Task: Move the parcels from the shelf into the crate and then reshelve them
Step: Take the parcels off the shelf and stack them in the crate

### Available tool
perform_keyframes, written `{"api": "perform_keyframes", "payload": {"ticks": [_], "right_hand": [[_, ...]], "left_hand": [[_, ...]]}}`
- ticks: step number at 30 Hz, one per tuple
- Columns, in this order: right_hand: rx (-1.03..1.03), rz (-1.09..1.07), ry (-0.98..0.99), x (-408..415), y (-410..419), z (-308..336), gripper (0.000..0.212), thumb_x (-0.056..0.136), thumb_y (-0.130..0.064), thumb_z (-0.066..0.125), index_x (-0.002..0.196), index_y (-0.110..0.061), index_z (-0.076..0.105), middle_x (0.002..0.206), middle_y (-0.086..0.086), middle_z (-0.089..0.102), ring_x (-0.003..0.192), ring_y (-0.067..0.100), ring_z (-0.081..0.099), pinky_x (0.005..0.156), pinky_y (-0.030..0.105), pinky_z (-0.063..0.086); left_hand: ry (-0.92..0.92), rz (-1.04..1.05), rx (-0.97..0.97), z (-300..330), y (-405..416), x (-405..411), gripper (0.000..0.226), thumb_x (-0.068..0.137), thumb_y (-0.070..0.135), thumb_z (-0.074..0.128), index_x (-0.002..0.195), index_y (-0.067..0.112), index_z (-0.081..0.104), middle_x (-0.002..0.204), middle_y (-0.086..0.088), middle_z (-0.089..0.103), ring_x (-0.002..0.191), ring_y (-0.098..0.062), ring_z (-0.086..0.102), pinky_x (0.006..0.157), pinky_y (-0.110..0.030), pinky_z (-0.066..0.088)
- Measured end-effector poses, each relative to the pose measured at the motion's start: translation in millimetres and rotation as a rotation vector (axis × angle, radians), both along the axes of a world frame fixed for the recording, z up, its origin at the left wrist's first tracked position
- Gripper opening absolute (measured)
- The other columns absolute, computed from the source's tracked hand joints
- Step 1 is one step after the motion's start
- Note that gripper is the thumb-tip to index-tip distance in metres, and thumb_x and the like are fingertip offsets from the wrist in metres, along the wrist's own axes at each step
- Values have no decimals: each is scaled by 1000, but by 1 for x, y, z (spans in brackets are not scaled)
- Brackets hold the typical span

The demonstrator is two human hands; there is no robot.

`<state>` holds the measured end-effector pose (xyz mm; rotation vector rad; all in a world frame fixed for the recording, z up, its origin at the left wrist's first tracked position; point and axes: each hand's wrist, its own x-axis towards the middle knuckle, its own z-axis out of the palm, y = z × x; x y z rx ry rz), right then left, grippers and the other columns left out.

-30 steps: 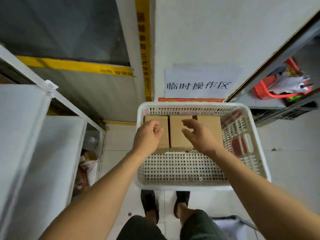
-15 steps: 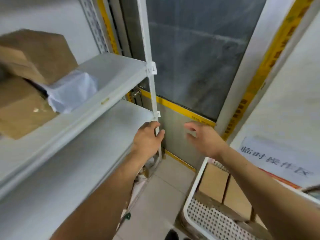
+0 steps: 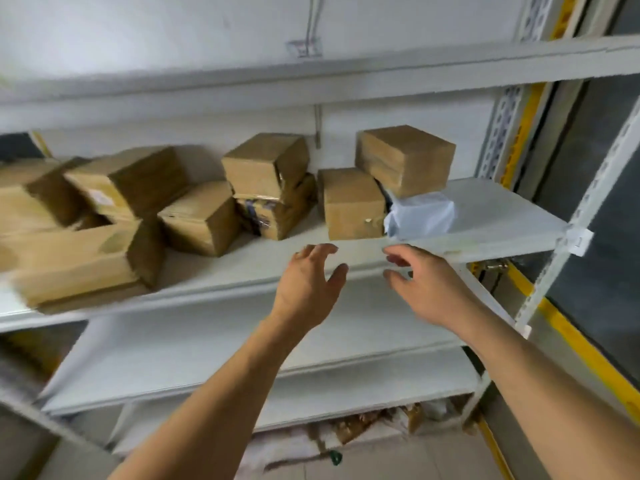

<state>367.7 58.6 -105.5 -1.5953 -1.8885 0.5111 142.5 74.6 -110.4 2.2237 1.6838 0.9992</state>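
Head view | left hand and right hand both spread, empty | upright parcel on shelf just beyond, between them (equally near both).

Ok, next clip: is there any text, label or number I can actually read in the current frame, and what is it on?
None can be read.
White label on a box at the left of the shelf: print blurred, unreadable.
Dark printed patch on the lower box of the middle stack: too blurred to read.
Small white tag on the shelf post: no marks can be made out.
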Motion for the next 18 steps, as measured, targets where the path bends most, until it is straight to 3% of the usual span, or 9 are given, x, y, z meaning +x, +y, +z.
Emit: {"api": "perform_keyframes", "payload": {"ticks": [5,10,13,18], "right_hand": [[41,208,15,-104,35,31,46,102,-34,66,147,-29,56,141,-8,63,127,12,59,104,28,47],[56,331,39,-203,62,46,47,102,-34,66,148,-31,55,141,-5,63,128,13,59,105,30,48],[43,407,57,-262,75,42,45,102,-34,67,146,-29,57,139,-4,64,127,12,59,101,26,46],[-52,532,62,-357,89,31,51,105,-40,62,153,-34,48,152,-4,55,136,18,54,107,35,48]], "left_hand": [[-29,230,49,17,-11,-99,46,102,44,62,142,20,61,140,-2,62,126,-23,57,102,-37,50],[-15,409,107,28,-12,-185,41,100,37,66,136,17,65,131,-7,64,116,-27,59,94,-34,48],[-37,513,118,25,-14,-237,41,99,32,64,137,16,63,137,-10,60,121,-31,56,98,-35,45],[-27,707,131,14,-22,-321,53,100,43,65,146,17,55,153,-9,48,132,-31,45,107,-44,44]]}}
